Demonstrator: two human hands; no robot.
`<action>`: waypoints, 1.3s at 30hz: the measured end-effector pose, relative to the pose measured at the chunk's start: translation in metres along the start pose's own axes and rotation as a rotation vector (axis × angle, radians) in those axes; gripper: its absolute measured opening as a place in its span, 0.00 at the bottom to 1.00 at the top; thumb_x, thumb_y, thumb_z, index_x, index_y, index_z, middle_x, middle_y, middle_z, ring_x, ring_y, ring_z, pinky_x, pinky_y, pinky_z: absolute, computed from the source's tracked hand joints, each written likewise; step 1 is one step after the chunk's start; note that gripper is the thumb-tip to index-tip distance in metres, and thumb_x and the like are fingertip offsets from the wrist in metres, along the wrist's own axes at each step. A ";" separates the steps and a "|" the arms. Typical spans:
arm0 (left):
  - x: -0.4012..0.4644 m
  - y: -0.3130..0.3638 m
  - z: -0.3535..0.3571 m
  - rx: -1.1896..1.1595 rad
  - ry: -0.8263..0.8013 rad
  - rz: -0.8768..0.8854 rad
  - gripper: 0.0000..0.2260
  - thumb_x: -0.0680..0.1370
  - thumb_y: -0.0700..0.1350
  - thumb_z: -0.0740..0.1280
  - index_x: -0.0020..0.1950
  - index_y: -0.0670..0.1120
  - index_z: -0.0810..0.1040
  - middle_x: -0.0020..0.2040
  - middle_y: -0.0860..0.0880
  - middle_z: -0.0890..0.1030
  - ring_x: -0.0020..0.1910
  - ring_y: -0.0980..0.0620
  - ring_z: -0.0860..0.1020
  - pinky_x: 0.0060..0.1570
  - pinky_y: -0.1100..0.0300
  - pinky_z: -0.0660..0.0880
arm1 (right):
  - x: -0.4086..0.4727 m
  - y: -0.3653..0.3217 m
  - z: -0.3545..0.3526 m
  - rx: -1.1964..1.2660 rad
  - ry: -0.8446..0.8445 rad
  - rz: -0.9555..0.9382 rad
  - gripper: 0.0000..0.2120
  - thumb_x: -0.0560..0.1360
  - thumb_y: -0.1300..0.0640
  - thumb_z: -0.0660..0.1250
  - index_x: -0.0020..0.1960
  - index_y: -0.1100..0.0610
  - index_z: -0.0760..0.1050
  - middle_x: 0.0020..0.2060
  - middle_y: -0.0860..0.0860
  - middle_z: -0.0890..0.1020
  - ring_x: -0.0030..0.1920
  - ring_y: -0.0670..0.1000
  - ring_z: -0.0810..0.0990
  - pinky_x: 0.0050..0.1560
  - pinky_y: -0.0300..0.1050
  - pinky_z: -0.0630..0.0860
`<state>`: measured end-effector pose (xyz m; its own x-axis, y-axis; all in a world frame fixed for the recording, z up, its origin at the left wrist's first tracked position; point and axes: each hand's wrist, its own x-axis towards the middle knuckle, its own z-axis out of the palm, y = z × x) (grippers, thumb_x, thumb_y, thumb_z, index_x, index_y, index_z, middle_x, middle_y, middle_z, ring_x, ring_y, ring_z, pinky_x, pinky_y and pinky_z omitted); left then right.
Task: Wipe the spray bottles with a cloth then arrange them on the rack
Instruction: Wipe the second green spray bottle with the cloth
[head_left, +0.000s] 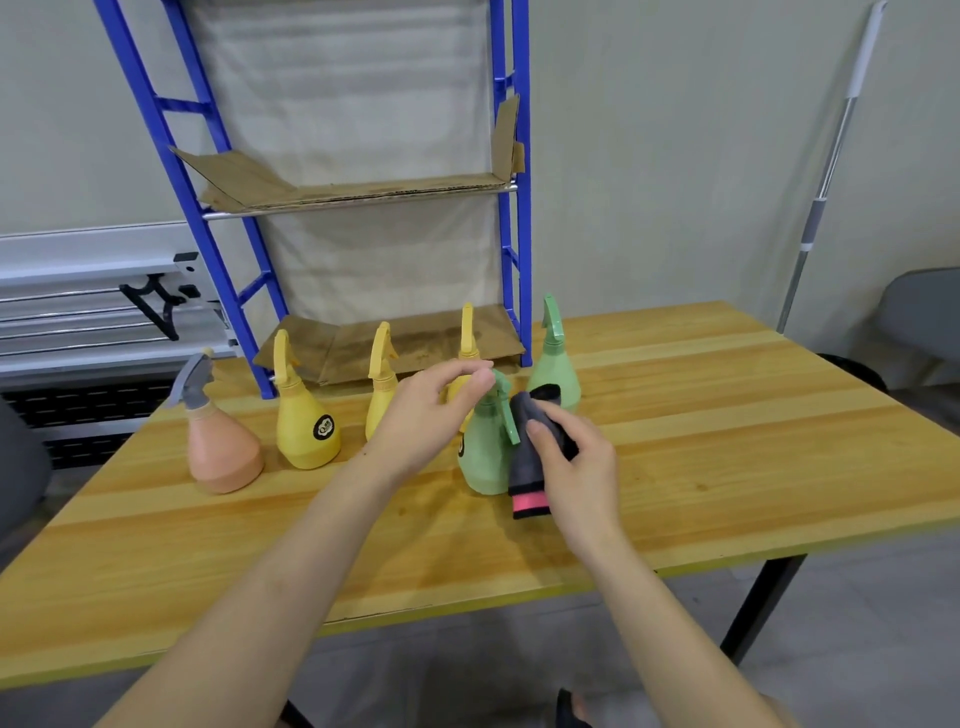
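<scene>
Six spray bottles stand on the wooden tabletop (727, 415) in front of the blue rack (521, 208). The near green bottle (485, 457) is pear-shaped, matte pale green, with a darker green trigger head and a dark round label partly visible on its left side. It stands upright near the tabletop centre, between the two hands. The right hand (576, 467) grips a dark grey cloth (530, 457) with a pink edge, fingers curled round it, the cloth pressed against the bottle's right side. The left hand (426, 415) is at the bottle's trigger head, fingers bent toward it; whether they grip it cannot be told. Behind stand a second green bottle (556, 369), three yellow bottles (306, 421) and, leftmost, an orange bottle (221, 447) with a grey head. Cardboard lines the rack's shelves.
</scene>
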<state>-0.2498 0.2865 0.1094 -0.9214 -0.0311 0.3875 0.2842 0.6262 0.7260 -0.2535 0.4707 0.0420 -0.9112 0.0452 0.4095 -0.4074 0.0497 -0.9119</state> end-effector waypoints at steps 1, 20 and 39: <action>-0.001 0.000 0.001 0.005 -0.006 -0.001 0.19 0.80 0.64 0.64 0.67 0.58 0.80 0.67 0.62 0.79 0.69 0.62 0.73 0.71 0.56 0.69 | 0.001 -0.002 0.002 0.011 0.003 -0.007 0.12 0.80 0.58 0.69 0.61 0.47 0.84 0.53 0.43 0.84 0.57 0.42 0.81 0.57 0.38 0.77; -0.014 -0.001 0.000 0.046 0.121 0.138 0.12 0.85 0.44 0.64 0.66 0.51 0.82 0.59 0.57 0.82 0.59 0.62 0.78 0.56 0.69 0.73 | 0.009 -0.005 0.007 -0.242 0.203 -0.383 0.12 0.80 0.59 0.71 0.62 0.52 0.83 0.49 0.48 0.77 0.49 0.48 0.78 0.51 0.45 0.77; -0.008 0.008 0.006 0.321 0.156 0.235 0.12 0.85 0.43 0.64 0.66 0.46 0.82 0.53 0.50 0.84 0.52 0.54 0.81 0.51 0.77 0.69 | 0.022 0.021 0.011 -0.463 0.151 -0.554 0.12 0.82 0.57 0.69 0.64 0.51 0.83 0.49 0.52 0.75 0.47 0.53 0.76 0.45 0.50 0.77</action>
<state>-0.2421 0.2970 0.1087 -0.7835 0.0394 0.6201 0.3616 0.8405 0.4035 -0.2827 0.4617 0.0314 -0.5477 0.0262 0.8362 -0.7071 0.5198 -0.4794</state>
